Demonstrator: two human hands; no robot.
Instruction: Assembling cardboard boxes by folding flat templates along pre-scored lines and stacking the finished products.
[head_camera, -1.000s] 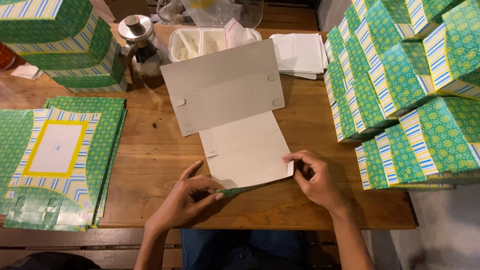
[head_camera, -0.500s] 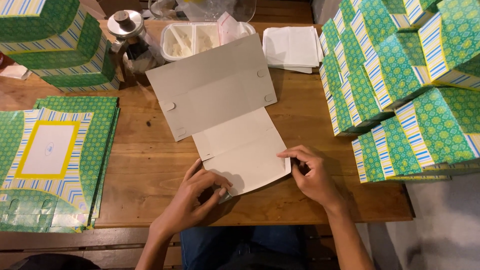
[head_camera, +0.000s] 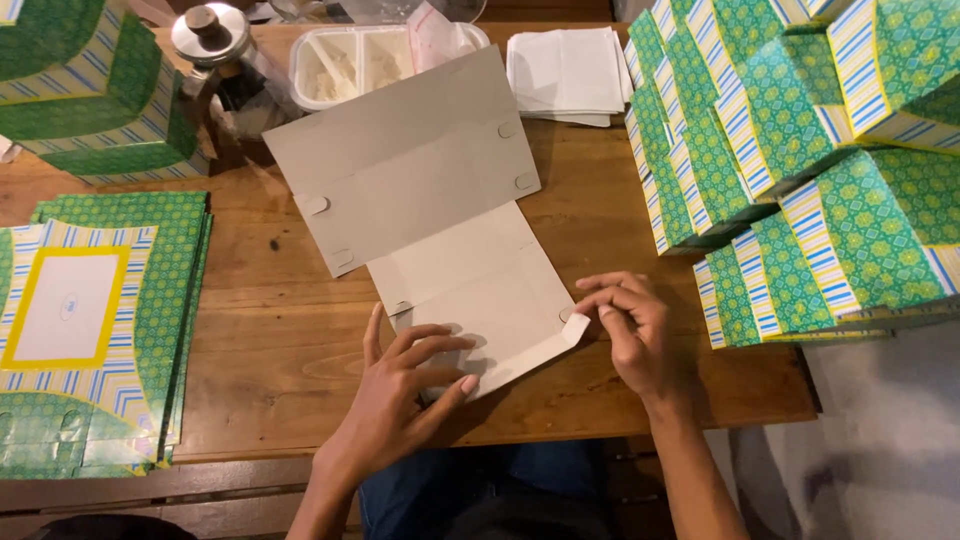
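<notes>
Wooden counter carries a flat grey unfolded cardboard box blank at centre. Its 6 o'clock flap is pressed flat by the left hand, fingers spread; its 4 o'clock corner is pinched by the right hand.

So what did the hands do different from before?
The left hand slid up onto the grey card and presses its near edge. The right hand now pinches that edge's corner, lifting a narrow flap. The green boxes and table stayed put.
</notes>
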